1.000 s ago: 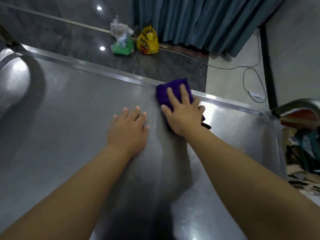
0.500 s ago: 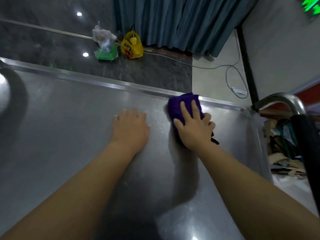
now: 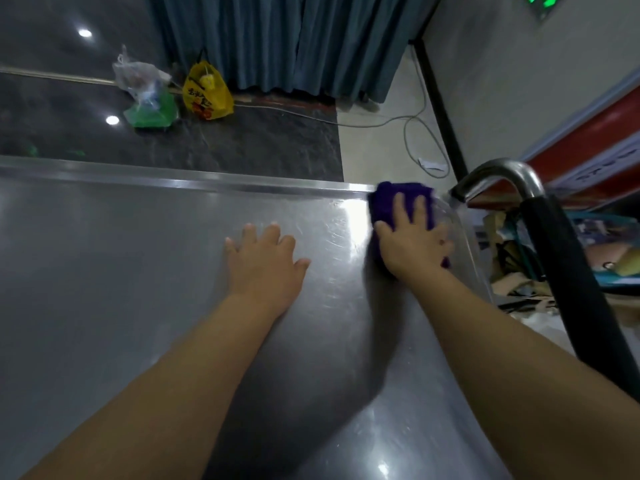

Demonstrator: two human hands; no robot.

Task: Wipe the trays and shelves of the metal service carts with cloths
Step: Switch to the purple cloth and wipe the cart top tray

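It looks like a back-of-house corner of a hotel or restaurant hall, not a home: a wide steel cart tray (image 3: 138, 306) with a padded push handle (image 3: 568, 278), a polished dark stone floor (image 3: 242, 143) mirroring ceiling lights, a long blue curtain (image 3: 277, 39), a lit green sign (image 3: 541, 1) high on the wall, and plastic bags (image 3: 207, 95) and cardboard clutter (image 3: 512, 282) lying about

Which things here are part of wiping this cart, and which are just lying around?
For the job: purple cloth, under the right hand; metal tray, with the left hand flat on it.
Lying about: yellow bag, green bag and cable on the floor.
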